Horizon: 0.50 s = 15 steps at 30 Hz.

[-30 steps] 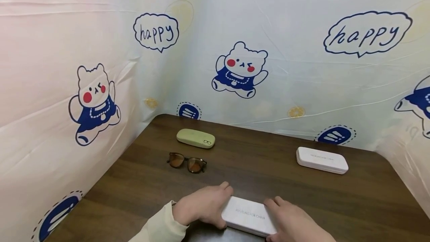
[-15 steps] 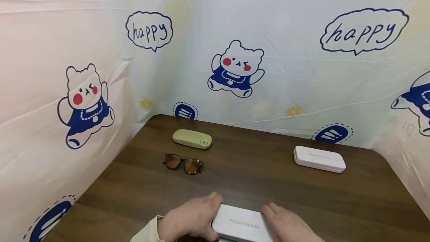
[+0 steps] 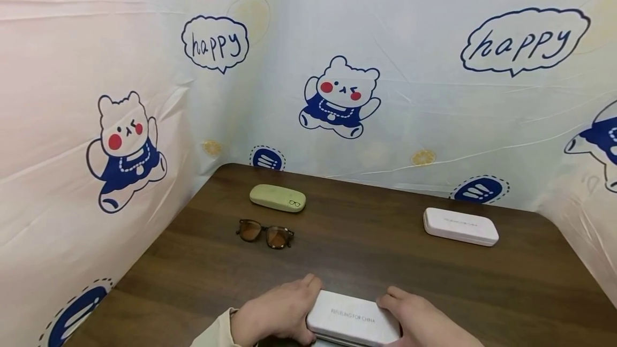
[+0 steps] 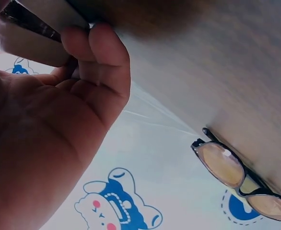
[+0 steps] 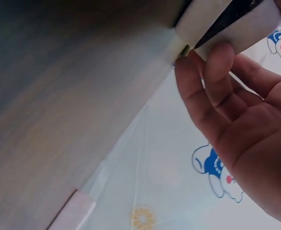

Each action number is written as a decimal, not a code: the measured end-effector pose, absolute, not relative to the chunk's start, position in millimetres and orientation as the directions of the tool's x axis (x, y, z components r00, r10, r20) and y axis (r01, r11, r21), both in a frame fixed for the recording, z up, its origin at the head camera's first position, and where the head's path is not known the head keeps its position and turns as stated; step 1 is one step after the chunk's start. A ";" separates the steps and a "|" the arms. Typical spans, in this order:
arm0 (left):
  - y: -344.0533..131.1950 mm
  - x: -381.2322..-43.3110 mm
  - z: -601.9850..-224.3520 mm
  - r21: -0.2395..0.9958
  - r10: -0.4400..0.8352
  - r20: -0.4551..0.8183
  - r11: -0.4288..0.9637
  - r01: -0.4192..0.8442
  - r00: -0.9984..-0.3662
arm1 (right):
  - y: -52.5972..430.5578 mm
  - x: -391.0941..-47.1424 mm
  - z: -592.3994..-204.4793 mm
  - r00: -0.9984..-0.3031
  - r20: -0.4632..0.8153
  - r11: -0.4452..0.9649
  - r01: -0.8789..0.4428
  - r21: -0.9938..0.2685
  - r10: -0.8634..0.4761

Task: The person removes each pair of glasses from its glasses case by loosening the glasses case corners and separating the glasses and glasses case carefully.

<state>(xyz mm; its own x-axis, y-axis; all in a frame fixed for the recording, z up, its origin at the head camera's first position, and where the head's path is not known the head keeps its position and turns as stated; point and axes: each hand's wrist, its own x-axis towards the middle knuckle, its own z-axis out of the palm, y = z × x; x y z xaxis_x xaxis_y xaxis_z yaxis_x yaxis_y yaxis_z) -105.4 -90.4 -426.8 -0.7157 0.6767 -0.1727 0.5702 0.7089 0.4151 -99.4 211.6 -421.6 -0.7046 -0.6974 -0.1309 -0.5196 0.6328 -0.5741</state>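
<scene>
A white glasses case (image 3: pixel 354 319) with dark lettering on its lid lies near the table's front edge, gripped at both ends. My left hand (image 3: pixel 279 309) holds the left end, thumb at the near side and fingers at the far side. My right hand (image 3: pixel 420 319) grips the right end the same way. Both wrist views show the lid (image 5: pixel 246 33) parted from the base (image 5: pixel 200 21), with a dark gap between them. Curled fingertips (image 4: pixel 109 43) of the left hand press at the case's edge. The case's near side is partly cut off in the head view.
Brown-lensed sunglasses (image 3: pixel 265 234) rest on the brown table (image 3: pixel 356 245) beyond the left hand. Behind them lies a green glasses case (image 3: pixel 277 198). A second white glasses case (image 3: pixel 460 226) sits at the back right. Printed curtain (image 3: pixel 405 100) surrounds the table at the back and sides.
Both hands and the white case they hold have shifted down and slightly left in view, toward the person. A dark gap now shows along the lid's near edge. The other items stay put.
</scene>
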 end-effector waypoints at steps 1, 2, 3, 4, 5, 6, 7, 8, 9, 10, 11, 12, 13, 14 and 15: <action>-91.0 -105.5 -426.4 0.416 0.680 -0.169 0.706 0.574 -0.714 | 212.7 -99.6 -421.3 -0.701 -0.115 0.615 -0.520 -0.593 -0.704; -91.5 -105.9 -426.1 0.418 0.682 -0.168 0.703 0.575 -0.712 | 213.8 -99.8 -421.4 -0.694 -0.088 0.594 -0.536 -0.600 -0.715; -92.1 -106.4 -426.2 0.420 0.685 -0.167 0.700 0.577 -0.709 | 215.0 -100.4 -421.9 -0.683 -0.058 0.569 -0.554 -0.608 -0.728; -92.6 -106.7 -426.2 0.424 0.688 -0.163 0.696 0.579 -0.707 | 216.4 -100.7 -422.3 -0.676 -0.037 0.553 -0.568 -0.610 -0.736; -93.0 -107.0 -426.1 0.427 0.689 -0.163 0.694 0.580 -0.706 | 218.0 -101.0 -423.2 -0.664 0.000 0.529 -0.595 -0.604 -0.747; -93.3 -107.3 -425.8 0.429 0.688 -0.166 0.695 0.577 -0.706 | 219.4 -101.2 -423.9 -0.657 0.022 0.514 -0.609 -0.603 -0.753; -93.6 -107.8 -425.7 0.438 0.688 -0.173 0.695 0.570 -0.705 | 220.7 -101.2 -424.4 -0.657 0.033 0.508 -0.614 -0.604 -0.754; -93.8 -108.1 -425.7 0.443 0.687 -0.177 0.695 0.566 -0.705 | 221.8 -101.4 -424.6 -0.657 0.033 0.504 -0.608 -0.614 -0.753; -93.9 -108.2 -425.5 0.447 0.686 -0.178 0.695 0.563 -0.705 | 222.8 -101.5 -424.3 -0.665 0.016 0.506 -0.583 -0.635 -0.747; -94.0 -108.5 -425.3 0.451 0.685 -0.178 0.695 0.560 -0.707 | 223.6 -101.5 -423.7 -0.675 -0.005 0.514 -0.557 -0.652 -0.738; -94.1 -109.0 -425.1 0.456 0.682 -0.186 0.698 0.552 -0.707 | 224.4 -101.9 -423.2 -0.681 -0.017 0.512 -0.534 -0.673 -0.732; -94.3 -109.7 -425.0 0.465 0.680 -0.193 0.699 0.544 -0.708 | 224.9 -102.2 -422.2 -0.690 -0.048 0.519 -0.494 -0.698 -0.722; -94.4 -110.3 -425.2 0.476 0.677 -0.200 0.699 0.534 -0.708 | 225.3 -102.5 -421.4 -0.694 -0.069 0.516 -0.461 -0.722 -0.717; -94.6 -111.0 -425.5 0.482 0.673 -0.206 0.702 0.525 -0.710 | 225.6 -103.0 -421.0 -0.693 -0.080 0.506 -0.437 -0.743 -0.716; -94.5 -111.5 -425.5 0.492 0.668 -0.217 0.705 0.511 -0.712 | 226.2 -103.3 -421.0 -0.691 -0.079 0.494 -0.428 -0.757 -0.719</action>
<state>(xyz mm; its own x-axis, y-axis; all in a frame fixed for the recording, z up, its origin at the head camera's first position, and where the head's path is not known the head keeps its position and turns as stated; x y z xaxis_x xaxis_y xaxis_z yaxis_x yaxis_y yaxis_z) -111.5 -94.5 -425.5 -0.7122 0.6678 -0.2165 0.5113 0.7047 0.4919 -103.3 226.2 -421.0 -0.6906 -0.7189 -0.0786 -0.4276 0.4936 -0.7573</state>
